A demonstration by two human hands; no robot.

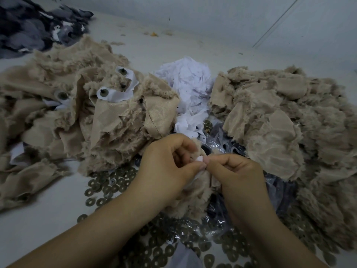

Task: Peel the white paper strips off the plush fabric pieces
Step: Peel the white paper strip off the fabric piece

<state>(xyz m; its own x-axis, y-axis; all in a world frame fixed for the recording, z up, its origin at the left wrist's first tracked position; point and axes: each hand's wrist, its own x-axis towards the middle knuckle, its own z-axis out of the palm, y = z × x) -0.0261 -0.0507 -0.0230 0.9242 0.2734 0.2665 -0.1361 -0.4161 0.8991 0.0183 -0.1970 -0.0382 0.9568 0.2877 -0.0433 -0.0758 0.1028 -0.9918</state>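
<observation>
The left hand (pixel 166 163) and the right hand (pixel 234 171) meet in the middle, low down. Both have curled fingers. Together they pinch a small white paper strip (pixel 199 159) between thumb and fingertips, and the left hand also holds the fuzzy tan fabric piece (pixel 195 192) that the strip sits on. The strip pokes up right where the two thumbs touch, and the fabric hangs down below the hands. Under the hands lie lots of little round metal rings (pixel 108 187) and a crinkly clear plastic bag (pixel 218 146). Just behind the hands sits a heap of white paper strips (pixel 190 84). To the left is a big pile of tan fuzzy pieces (pixel 63 105), and some of them have white paper and round metal studs on them. To the right is another tan pile (pixel 280 117). All of it rests on a pale flat surface (pixel 48 225). Far back on the left is a pile of dark grey cloth (pixel 29 29). A plain pale wall (pixel 231 18) stands behind.
</observation>
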